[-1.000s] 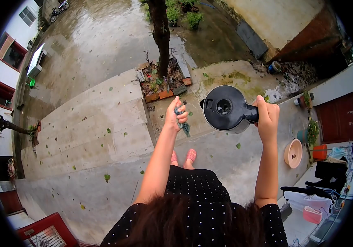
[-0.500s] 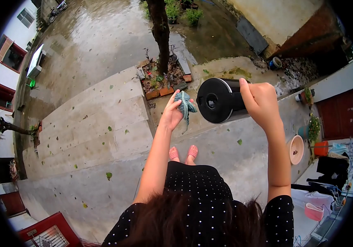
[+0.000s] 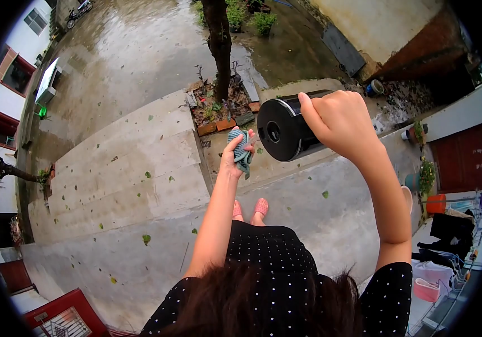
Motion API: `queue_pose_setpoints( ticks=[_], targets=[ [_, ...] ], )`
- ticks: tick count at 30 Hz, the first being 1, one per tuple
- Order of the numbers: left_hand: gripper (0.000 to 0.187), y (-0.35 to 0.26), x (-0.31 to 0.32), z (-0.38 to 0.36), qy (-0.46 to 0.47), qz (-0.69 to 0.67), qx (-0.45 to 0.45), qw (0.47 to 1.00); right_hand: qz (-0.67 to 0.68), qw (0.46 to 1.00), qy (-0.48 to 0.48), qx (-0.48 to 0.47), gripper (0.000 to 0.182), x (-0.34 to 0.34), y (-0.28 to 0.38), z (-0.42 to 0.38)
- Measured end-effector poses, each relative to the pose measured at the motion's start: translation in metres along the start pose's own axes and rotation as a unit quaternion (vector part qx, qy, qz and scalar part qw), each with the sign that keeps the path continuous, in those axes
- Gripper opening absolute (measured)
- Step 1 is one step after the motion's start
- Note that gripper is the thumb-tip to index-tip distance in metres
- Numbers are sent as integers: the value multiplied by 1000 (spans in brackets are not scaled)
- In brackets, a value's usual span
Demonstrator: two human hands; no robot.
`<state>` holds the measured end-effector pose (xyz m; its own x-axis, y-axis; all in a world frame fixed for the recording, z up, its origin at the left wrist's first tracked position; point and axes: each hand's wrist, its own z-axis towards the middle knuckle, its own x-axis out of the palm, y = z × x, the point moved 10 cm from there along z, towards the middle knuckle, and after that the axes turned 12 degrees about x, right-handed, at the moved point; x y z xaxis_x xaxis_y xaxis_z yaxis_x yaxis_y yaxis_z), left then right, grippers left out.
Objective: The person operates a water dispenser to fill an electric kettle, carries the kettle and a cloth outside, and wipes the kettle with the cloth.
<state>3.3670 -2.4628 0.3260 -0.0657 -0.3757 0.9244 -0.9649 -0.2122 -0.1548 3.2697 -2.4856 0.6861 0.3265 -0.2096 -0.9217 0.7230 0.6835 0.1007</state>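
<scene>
My right hand [image 3: 343, 124] is closed round the handle side of a black electric kettle [image 3: 286, 130]. The kettle is tipped on its side, and its round black base with a ring in the middle faces left towards the camera. Its spout and lid cannot be made out. Just left of the base, my left hand [image 3: 230, 159] grips a green-grey striped cloth [image 3: 240, 147], bunched between thumb and fingers. A small gap separates the cloth from the kettle.
Concrete steps [image 3: 128, 151] with scattered leaves run down to a wet yard. A tree trunk [image 3: 219, 50] rises from a brick-edged bed [image 3: 215, 128]. Laundry [image 3: 451, 233] hangs at the right, near an orange bucket [image 3: 436, 203]. A red door [image 3: 67, 317] stands lower left.
My right hand has moved the kettle a little left and turned its base more to the left. In my left hand the cloth is now more tightly bunched, its loose end no longer dangling.
</scene>
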Motion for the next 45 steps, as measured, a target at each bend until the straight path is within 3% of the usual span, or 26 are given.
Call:
queue_pose_setpoints(
  ticks=[6,15,21,30,31,34,35,38,41,45],
  targets=[
    [37,3,-20,17,0,-15,-29,999,-1,1000,7,-1,43,-2,7,3],
    [26,-16,-22,12,-83,167,14,982,2,1000,6,6,44,-5,3,2],
    [26,-19,-19,11,-89,182,1,979,14,999,-4,33,44,-5,-9,0],
    [38,-13,-2,4,-21,62,-30,997,136,979,-1,152,44,-6,-56,-9],
    [39,-13,13,3,74,26,-40,996,157,973,1,172,44,-5,-63,-10],
    [38,-7,-5,9,12,25,-33,999,149,970,14,191,45,-5,-68,-11],
    [35,-8,3,6,64,24,-29,997,134,975,8,175,45,-7,-63,-10],
    [30,-9,7,1,46,124,13,991,92,987,-7,133,46,-10,-51,-9],
    [25,-1,-2,-2,-16,103,-37,994,58,993,-13,100,46,-7,-44,-8],
    [20,12,-9,0,-9,60,-56,997,6,998,-6,56,45,-1,-30,-5]
  ],
)
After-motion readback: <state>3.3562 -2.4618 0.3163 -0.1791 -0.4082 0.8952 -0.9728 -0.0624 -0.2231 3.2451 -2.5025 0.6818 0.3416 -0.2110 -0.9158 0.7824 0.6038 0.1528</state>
